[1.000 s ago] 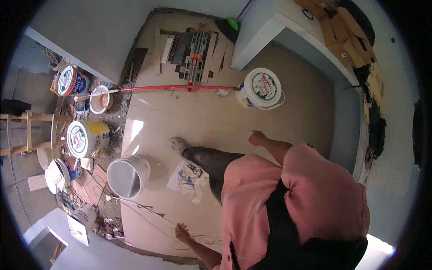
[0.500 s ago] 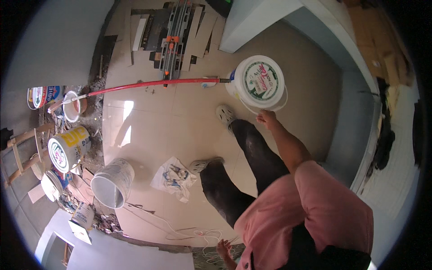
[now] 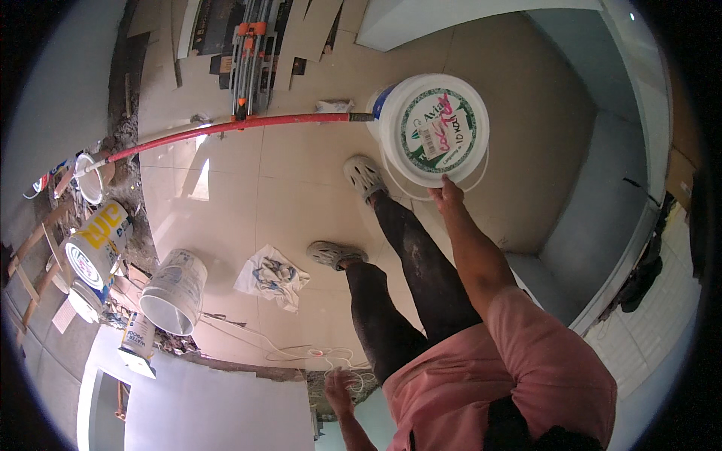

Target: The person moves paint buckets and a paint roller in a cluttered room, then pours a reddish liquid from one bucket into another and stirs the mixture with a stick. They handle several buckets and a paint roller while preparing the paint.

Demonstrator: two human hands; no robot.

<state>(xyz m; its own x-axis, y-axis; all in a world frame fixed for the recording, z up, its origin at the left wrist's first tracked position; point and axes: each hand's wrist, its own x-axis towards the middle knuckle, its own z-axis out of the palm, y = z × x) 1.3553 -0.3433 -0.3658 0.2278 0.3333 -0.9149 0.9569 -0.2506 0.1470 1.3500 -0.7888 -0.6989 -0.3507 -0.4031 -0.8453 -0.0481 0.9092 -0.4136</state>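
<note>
A white lidded bucket (image 3: 468, 115), with a green-and-white label and pink handwriting on its lid, stands on the tiled floor ahead of me. At the near edge of the lid is my right hand (image 3: 449, 192), thumb on the rim and fingers curled below it, beside the thin wire handle (image 3: 483, 169). Exactly what those fingers grip is partly hidden. Low in the view, my left hand (image 3: 340, 387) hangs empty with its fingers loosely apart, above a white cord (image 3: 301, 353). A red pole (image 3: 233, 125) reaches leftward from the bucket, its dark end against it.
A tile cutter (image 3: 247, 64) sits among cardboard strips at the far left. A crumpled cloth (image 3: 272, 278) and an open white bucket (image 3: 173, 293) lie on the left. Beyond them are a yellow-lettered bucket (image 3: 101, 233), rubble and a wooden ladder (image 3: 34, 248). A low wall (image 3: 594, 188) borders the right.
My right hand has shifted from the handle to the lid's rim, thumb now on it. My left hand has come further into view. The whole view has shifted slightly.
</note>
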